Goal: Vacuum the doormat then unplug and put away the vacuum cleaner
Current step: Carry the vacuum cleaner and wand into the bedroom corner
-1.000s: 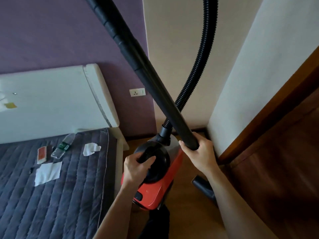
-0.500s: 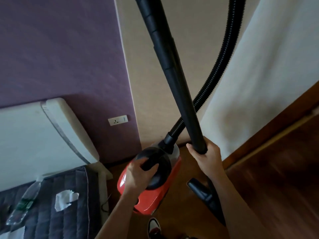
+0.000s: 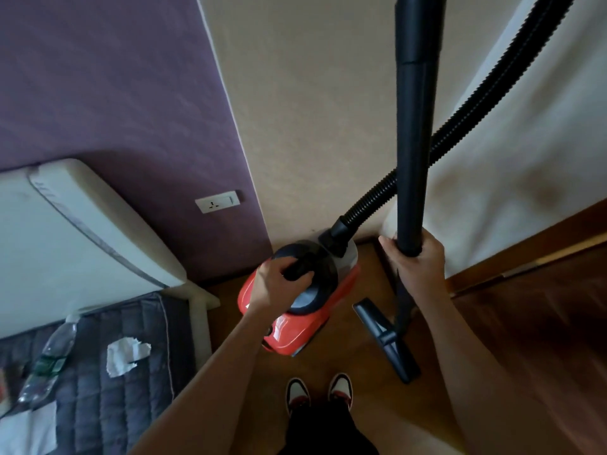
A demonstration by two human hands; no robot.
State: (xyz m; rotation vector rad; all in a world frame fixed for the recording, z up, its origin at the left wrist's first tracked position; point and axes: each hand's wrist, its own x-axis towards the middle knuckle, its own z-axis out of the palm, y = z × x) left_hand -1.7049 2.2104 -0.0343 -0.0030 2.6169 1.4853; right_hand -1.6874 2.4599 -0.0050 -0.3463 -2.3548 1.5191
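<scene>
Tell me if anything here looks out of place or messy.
Yes. On the grey quilted mattress at lower left, a clear plastic bottle lies on its side near a torn white paper scrap, like litter on a bed. The red canister vacuum cleaner looks undamaged.

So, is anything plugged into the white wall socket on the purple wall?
Nothing is plugged in: the white wall socket shows bare pin holes, with no plug or cord at it.

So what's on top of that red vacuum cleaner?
The red vacuum cleaner carries a black round cover with a handle, which the left hand grips. The hose plugs in at its far end. Under the hand, the handle is hidden.
</scene>
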